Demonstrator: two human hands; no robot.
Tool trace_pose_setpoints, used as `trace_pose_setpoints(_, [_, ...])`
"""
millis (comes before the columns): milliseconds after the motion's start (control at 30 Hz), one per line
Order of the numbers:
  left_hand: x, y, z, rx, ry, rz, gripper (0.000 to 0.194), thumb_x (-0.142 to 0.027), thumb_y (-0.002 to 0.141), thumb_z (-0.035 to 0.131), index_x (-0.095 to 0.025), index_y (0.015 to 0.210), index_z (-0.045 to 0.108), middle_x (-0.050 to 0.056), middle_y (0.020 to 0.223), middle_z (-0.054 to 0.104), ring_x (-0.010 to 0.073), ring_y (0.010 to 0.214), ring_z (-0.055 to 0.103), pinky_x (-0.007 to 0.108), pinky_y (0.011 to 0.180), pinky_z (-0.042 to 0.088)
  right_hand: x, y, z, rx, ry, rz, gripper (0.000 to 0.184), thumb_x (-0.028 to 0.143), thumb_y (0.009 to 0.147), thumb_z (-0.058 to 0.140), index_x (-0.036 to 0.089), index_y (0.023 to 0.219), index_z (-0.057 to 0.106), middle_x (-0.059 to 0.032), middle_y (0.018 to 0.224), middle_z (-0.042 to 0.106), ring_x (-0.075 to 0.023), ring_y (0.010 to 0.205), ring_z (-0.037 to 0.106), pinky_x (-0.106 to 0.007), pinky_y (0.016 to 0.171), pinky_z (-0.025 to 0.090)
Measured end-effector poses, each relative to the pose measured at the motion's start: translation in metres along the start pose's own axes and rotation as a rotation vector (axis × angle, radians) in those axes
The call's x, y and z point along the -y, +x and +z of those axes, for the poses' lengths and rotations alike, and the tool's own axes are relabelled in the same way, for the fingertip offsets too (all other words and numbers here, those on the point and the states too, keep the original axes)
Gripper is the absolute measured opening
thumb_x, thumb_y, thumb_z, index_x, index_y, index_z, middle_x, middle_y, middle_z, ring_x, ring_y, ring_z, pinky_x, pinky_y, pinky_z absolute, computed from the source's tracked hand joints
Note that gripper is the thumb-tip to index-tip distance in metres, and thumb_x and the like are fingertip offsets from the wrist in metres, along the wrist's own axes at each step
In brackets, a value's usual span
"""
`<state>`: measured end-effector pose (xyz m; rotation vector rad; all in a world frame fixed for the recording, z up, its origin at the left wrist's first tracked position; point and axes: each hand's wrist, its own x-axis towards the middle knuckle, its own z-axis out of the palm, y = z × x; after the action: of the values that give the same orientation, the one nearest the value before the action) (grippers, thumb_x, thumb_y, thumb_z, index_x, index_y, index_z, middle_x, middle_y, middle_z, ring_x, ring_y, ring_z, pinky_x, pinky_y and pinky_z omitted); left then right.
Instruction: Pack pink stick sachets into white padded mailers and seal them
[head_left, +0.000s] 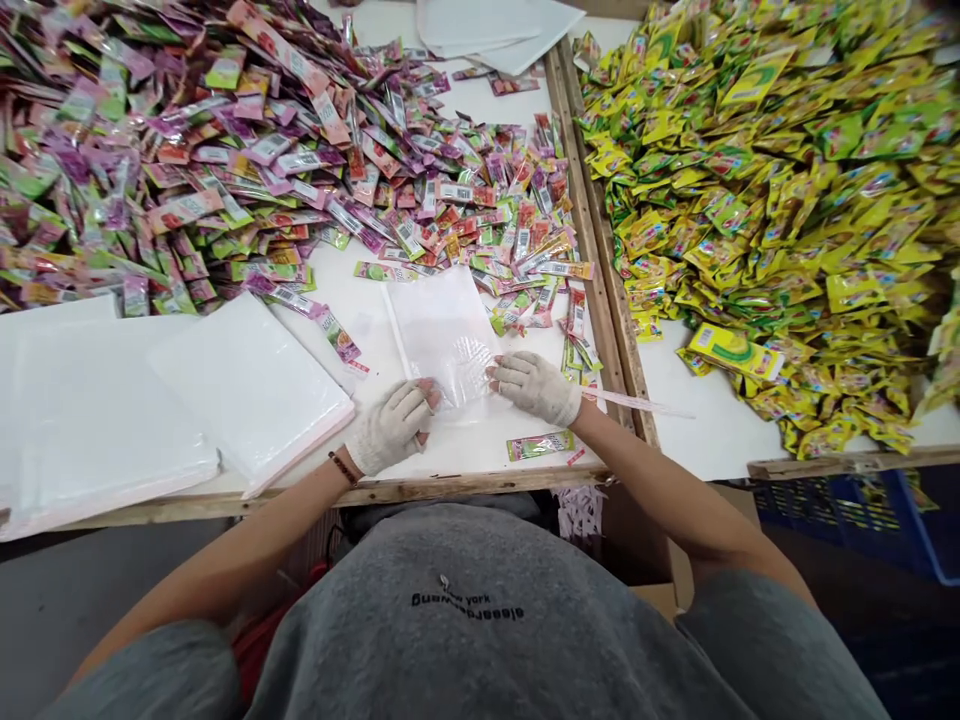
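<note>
White tabletops [337,285] meet along wooden rims [606,260] — evenly lit, with grey floor [97,590] at lower left. Below, at right — a cardboard box [681,575], a blue crate [825,512].

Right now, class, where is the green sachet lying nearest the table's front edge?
In the head view, the green sachet lies right of centre, between the right hand and the table's wooden front edge.
</note>
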<state>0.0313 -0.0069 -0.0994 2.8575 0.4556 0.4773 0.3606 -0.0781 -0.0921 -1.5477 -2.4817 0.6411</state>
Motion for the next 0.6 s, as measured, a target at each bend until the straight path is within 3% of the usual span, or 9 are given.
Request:
trace_pose_setpoints(67, [0.002, 0.002, -0.007, -0.082, 0.0, -0.057, 0.03, -0.025, 0.098, 0.058, -0.023, 0.125, 0.07, 0.017, 0.135, 0.073, 0.0301, 0.123, 0.07, 0.051, 0.102, 0.06, -0.001, -0.001, -0.001, -0.166, 0.116, 0.021, 0.026, 0.013, 0.1, 0.058, 0.024, 0.108, 0.079, -0.01, 0.13, 0.079, -0.0239, 0.132, 0.068, -0.054, 0.115, 0.053])
trace_pose_setpoints(167, [0.008, 0.009, -0.033, -0.176, -0.137, -0.102, 0.022, -0.038, 0.103, 0.06, -0.025, 0.118, 0.07, 0.015, 0.122, 0.076, 0.0291, 0.118, 0.071, 0.045, 0.091, 0.062, 0.001, 0.002, -0.012, -0.478, 0.312, 0.1, 0.028, 0.018, 0.099, 0.058, 0.027, 0.114, 0.08, -0.0075, 0.117, 0.081, -0.0231, 0.116, 0.075, -0.047, 0.103, 0.062])
trace_pose_setpoints(233, [0.012, 0.02, -0.058, -0.256, -0.314, -0.159, 0.037, -0.053, 0.102, 0.061, -0.024, 0.124, 0.068, 0.014, 0.111, 0.074, 0.0291, 0.112, 0.073, 0.042, 0.086, 0.061, 0.002, 0.012, -0.031, -0.602, 0.346, 0.127, 0.029, 0.025, 0.101, 0.058, 0.028, 0.12, 0.079, -0.0063, 0.115, 0.081, -0.0227, 0.108, 0.077, -0.044, 0.098, 0.064])
trace_pose_setpoints(300, [0.016, 0.037, -0.084, -0.29, -0.481, -0.264, 0.059, -0.064, 0.096, 0.067, -0.022, 0.136, 0.062, 0.006, 0.093, 0.07, 0.0232, 0.086, 0.072, 0.036, 0.074, 0.059, 0.005, 0.026, -0.058, -0.71, 0.366, 0.132, 0.027, 0.03, 0.1, 0.059, 0.028, 0.117, 0.08, -0.0059, 0.11, 0.081, -0.0228, 0.101, 0.077, -0.042, 0.095, 0.064])
trace_pose_setpoints(367, [0.019, 0.057, -0.106, -0.258, -0.591, -0.345, 0.07, -0.065, 0.089, 0.074, -0.02, 0.141, 0.059, -0.003, 0.075, 0.061, 0.016, 0.063, 0.061, 0.029, 0.061, 0.051, 0.009, 0.042, -0.089, -0.788, 0.385, 0.15, 0.024, 0.033, 0.097, 0.062, 0.026, 0.107, 0.082, -0.0056, 0.101, 0.081, -0.0233, 0.095, 0.077, -0.041, 0.092, 0.064])
trace_pose_setpoints(400, [0.02, 0.068, -0.116, -0.25, -0.609, -0.369, 0.066, -0.063, 0.088, 0.075, -0.019, 0.136, 0.062, -0.004, 0.071, 0.057, 0.0144, 0.059, 0.056, 0.028, 0.058, 0.048, 0.013, 0.049, -0.104, -0.795, 0.386, 0.164, 0.023, 0.034, 0.095, 0.063, 0.024, 0.102, 0.083, -0.0051, 0.095, 0.08, -0.0234, 0.091, 0.076, -0.042, 0.09, 0.064])
trace_pose_setpoints(467, [0.022, 0.09, -0.136, -0.3, -0.567, -0.407, 0.041, -0.056, 0.091, 0.072, -0.019, 0.107, 0.068, -0.003, 0.069, 0.055, 0.0137, 0.061, 0.052, 0.027, 0.058, 0.043, 0.021, 0.062, -0.131, -0.783, 0.373, 0.183, 0.025, 0.035, 0.094, 0.063, 0.02, 0.098, 0.082, -0.0037, 0.086, 0.078, -0.0228, 0.086, 0.074, -0.042, 0.087, 0.064])
trace_pose_setpoints(533, [0.023, 0.109, -0.157, -0.454, -0.447, -0.432, 0.032, -0.048, 0.094, 0.067, -0.02, 0.079, 0.059, -0.002, 0.069, 0.052, 0.0132, 0.064, 0.049, 0.028, 0.06, 0.04, 0.028, 0.069, -0.151, -0.821, 0.368, 0.179, 0.026, 0.036, 0.095, 0.061, 0.019, 0.098, 0.081, -0.0025, 0.085, 0.076, -0.022, 0.085, 0.073, -0.041, 0.085, 0.063])
trace_pose_setpoints(600, [0.026, 0.125, -0.175, -0.63, -0.294, -0.404, 0.034, -0.043, 0.095, 0.066, -0.021, 0.075, 0.051, -0.001, 0.072, 0.052, 0.0134, 0.068, 0.048, 0.028, 0.065, 0.041, 0.033, 0.072, -0.163, -0.892, 0.364, 0.161, 0.027, 0.036, 0.097, 0.059, 0.021, 0.102, 0.08, -0.0023, 0.09, 0.077, -0.0215, 0.09, 0.074, -0.041, 0.087, 0.063])
